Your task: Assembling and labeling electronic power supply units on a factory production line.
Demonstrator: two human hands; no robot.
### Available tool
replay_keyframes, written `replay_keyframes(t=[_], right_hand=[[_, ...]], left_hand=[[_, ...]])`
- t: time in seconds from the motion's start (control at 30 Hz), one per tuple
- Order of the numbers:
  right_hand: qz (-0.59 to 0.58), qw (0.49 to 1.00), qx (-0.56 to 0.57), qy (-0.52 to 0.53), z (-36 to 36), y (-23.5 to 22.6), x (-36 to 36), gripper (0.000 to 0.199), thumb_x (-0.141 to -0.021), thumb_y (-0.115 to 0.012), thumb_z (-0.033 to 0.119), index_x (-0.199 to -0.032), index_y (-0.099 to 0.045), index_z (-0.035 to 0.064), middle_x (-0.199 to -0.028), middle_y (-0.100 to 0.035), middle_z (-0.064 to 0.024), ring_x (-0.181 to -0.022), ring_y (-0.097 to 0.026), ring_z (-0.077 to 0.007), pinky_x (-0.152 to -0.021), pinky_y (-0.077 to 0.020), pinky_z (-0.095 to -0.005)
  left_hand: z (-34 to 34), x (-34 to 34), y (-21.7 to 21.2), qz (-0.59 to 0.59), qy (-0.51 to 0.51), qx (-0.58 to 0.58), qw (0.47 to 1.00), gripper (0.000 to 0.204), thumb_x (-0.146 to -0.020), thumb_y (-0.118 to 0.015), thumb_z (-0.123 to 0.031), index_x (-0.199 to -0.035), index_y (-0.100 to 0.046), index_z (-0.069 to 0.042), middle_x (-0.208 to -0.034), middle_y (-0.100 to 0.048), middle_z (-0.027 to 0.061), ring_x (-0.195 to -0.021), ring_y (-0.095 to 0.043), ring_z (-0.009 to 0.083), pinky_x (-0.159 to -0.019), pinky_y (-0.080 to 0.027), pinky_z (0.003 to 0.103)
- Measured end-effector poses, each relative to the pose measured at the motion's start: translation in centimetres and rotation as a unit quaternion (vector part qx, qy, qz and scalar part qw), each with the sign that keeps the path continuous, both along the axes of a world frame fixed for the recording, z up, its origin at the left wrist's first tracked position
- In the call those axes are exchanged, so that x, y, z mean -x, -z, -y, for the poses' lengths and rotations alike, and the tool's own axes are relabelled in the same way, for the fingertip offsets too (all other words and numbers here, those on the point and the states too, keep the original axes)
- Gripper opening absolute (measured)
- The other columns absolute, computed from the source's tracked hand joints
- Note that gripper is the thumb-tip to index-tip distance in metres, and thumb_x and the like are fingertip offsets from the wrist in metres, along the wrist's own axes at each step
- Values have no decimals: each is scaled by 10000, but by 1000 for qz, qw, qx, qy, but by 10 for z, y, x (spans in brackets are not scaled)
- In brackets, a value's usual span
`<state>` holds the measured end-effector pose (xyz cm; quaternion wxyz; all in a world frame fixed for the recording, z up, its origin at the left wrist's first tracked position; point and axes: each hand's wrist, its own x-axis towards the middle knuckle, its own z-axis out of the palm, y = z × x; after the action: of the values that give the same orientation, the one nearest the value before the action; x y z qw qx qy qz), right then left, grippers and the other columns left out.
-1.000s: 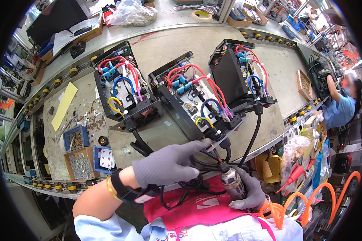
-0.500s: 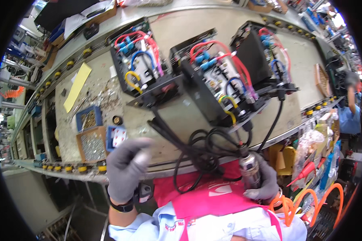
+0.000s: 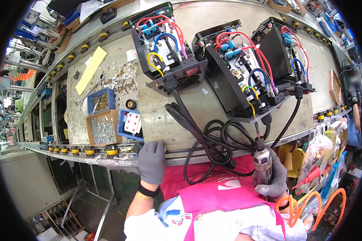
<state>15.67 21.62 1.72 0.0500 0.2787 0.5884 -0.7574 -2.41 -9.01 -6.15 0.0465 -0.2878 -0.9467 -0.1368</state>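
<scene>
My left hand, in a grey glove, rests flat on the near edge of the workbench, just below a small blue tray holding a red-and-white card. My right hand, also gloved, grips a powered screwdriver upright, its bit pointing up at the front edge of the middle open black electrical unit. Black power cables coil between my hands. Two more open units, with red, blue and yellow wires, stand to the left and right.
A cardboard box of screws and a blue bin of small parts sit left of my left hand. A yellow paper strip lies further left. Another person's arm shows at the far right. Orange coiled hose hangs lower right.
My left hand left the cables near the screwdriver and moved left and down onto the bench edge. The view shifted, and the screwdriver stayed upright in my right hand.
</scene>
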Motion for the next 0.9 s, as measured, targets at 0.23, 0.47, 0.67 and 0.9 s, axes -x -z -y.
replay_keyframes(t=[0.23, 0.47, 0.67, 0.9], right_hand=[[-26, 995, -48, -87, -10, -3, 6, 1091, -597, -890, 305, -1417, -300, -106, -1257, -562, -135, -1142, -527, -170, -1003, -375, -300], [-16, 983, -113, -145, -17, -13, 12, 1060, -633, -859, 360, -1409, -311, -111, -1207, -584, -149, -1075, -562, -179, -956, -406, -291], [-32, 985, -112, -131, -15, -11, 8, 1053, -646, -848, 370, -1409, -306, -113, -1241, -563, -170, -1114, -556, -210, -983, -393, -305], [-36, 980, -127, -149, -15, -8, 6, 1071, -655, -848, 388, -1417, -287, -112, -1263, -555, -185, -1142, -554, -220, -999, -390, -310]], left_hand=[[9, 6, -1, 40, 3, 17, 999, 122, -808, -599, -86, -926, -588, -58, -847, -545, 119, -808, -546, 326, -687, -436, 429], [-9, 27, -49, 180, -95, -249, 947, 83, -817, -637, -58, -872, -648, 4, -817, -600, 107, -741, -580, 240, -657, -450, 325], [-119, 54, -111, 141, 205, -333, 909, 153, -782, -720, -137, -877, -667, -29, -815, -565, 58, -730, -554, 203, -618, -417, 297], [-168, 72, -106, 84, 273, -246, 926, 166, -686, -725, -103, -819, -696, -198, -792, -547, -19, -799, -547, 237, -700, -407, 361]])
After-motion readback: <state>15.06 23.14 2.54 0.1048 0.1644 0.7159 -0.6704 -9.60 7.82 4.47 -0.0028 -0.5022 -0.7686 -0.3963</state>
